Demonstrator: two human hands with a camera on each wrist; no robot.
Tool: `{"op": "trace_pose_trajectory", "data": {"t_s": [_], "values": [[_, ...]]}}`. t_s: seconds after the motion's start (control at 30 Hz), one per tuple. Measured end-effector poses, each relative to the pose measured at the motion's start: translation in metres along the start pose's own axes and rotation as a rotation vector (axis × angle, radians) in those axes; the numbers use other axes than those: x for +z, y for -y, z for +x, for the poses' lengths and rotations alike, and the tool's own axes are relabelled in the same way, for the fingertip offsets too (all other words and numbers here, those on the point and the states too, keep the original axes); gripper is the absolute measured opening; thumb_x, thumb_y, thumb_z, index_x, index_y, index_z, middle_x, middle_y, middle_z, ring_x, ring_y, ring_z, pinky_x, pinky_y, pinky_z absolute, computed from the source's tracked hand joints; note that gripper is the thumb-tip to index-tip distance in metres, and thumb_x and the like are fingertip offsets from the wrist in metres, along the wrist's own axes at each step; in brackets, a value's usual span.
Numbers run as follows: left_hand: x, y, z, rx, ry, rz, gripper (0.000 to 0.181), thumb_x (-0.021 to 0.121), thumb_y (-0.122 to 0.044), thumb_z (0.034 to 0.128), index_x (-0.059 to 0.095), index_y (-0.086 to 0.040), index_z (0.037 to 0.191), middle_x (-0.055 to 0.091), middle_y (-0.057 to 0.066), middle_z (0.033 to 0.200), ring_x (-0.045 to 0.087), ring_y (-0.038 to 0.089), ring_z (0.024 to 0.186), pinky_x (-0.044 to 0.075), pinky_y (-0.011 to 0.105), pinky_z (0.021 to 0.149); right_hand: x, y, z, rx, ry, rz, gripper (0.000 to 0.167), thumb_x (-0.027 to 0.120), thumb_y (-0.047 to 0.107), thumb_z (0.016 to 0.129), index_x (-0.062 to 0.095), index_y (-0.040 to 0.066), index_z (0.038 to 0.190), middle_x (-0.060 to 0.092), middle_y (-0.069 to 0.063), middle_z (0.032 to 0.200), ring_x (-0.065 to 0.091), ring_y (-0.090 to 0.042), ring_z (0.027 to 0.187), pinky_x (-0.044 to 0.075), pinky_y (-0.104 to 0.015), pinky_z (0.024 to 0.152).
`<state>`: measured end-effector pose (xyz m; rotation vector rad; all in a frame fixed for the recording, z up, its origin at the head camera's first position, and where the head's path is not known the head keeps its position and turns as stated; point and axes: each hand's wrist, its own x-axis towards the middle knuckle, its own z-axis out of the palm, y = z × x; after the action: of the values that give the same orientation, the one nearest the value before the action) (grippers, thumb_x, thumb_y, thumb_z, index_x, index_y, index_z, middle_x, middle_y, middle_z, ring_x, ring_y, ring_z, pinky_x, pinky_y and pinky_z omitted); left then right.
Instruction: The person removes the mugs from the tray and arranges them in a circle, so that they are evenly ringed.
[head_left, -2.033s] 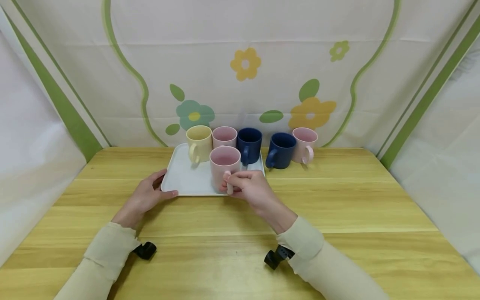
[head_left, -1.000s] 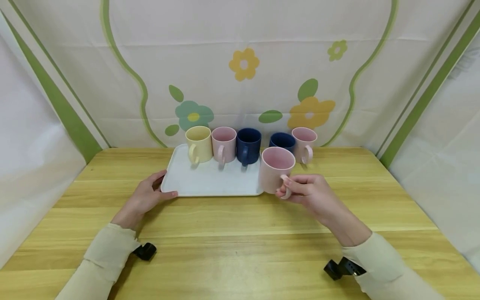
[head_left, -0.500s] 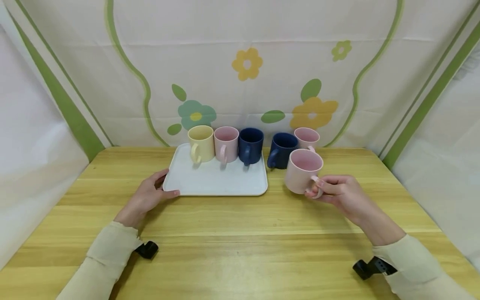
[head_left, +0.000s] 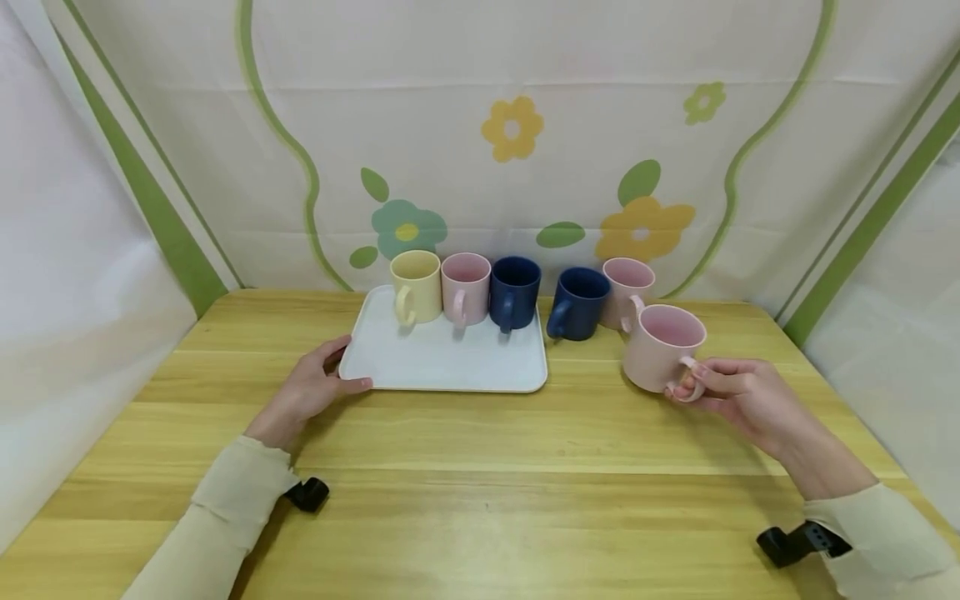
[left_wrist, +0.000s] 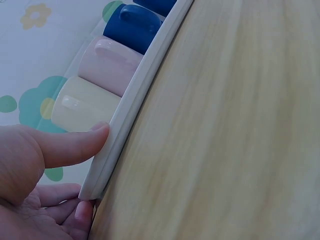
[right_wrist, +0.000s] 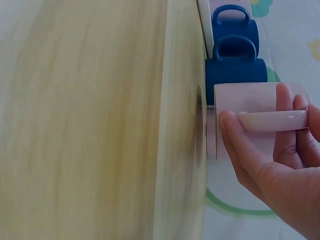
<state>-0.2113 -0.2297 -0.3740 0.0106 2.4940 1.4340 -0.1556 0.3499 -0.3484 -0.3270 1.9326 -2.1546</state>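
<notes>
In the head view my right hand (head_left: 757,404) pinches the handle of a pink mug (head_left: 654,354), also seen in the right wrist view. The mug looks slightly raised off the wood and partly overlaps another pink mug (head_left: 626,283) at the back. A dark blue mug (head_left: 577,304) stands beside that one, right of the white tray (head_left: 450,362). My left hand (head_left: 313,385) grips the tray's near left corner, thumb (left_wrist: 80,147) against the rim and fingers around the corner. Along the tray's back stand a yellow mug (head_left: 417,287), a pink mug (head_left: 468,290) and a dark blue mug (head_left: 516,292).
A wooden table (head_left: 480,492) carries everything. Behind it hangs a white cloth (head_left: 450,50) printed with flowers and green lines, with more white cloth at both sides. Each sleeve carries a small black wrist camera (head_left: 309,493).
My right hand has carried the pink mug from over the tray rightward, past the tray edge and the blue mug. The left hand stays at the tray corner. The view shifts slightly.
</notes>
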Motion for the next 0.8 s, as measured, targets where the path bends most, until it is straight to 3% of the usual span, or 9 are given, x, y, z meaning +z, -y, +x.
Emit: {"op": "trace_pose_trajectory", "data": {"t_s": [0.3,0.8], "values": [[0.0,0.001,0.001,-0.003,0.0,0.004,0.103,0.079,-0.022,0.0973,0.009,-0.004,0.171,0.019,0.025,0.176,0.024,0.047,0.161,0.027,0.061,0.129,-0.018,0.002,0.001,0.049,-0.036,0.013,0.029,0.048,-0.002,0.11,0.076,-0.007,0.106,0.076,-0.01,0.093,0.08,-0.023,0.101,0.065,-0.035,0.091],[0.0,0.002,0.001,0.006,-0.004,0.005,0.103,0.08,-0.022,0.0965,0.01,-0.002,0.171,0.02,0.025,0.176,0.025,0.047,0.16,0.028,0.061,0.129,-0.047,0.004,0.015,0.122,-0.048,0.108,0.033,0.044,0.001,0.112,0.075,-0.002,0.102,0.077,-0.012,0.095,0.079,-0.023,0.101,0.065,-0.035,0.093]]}}
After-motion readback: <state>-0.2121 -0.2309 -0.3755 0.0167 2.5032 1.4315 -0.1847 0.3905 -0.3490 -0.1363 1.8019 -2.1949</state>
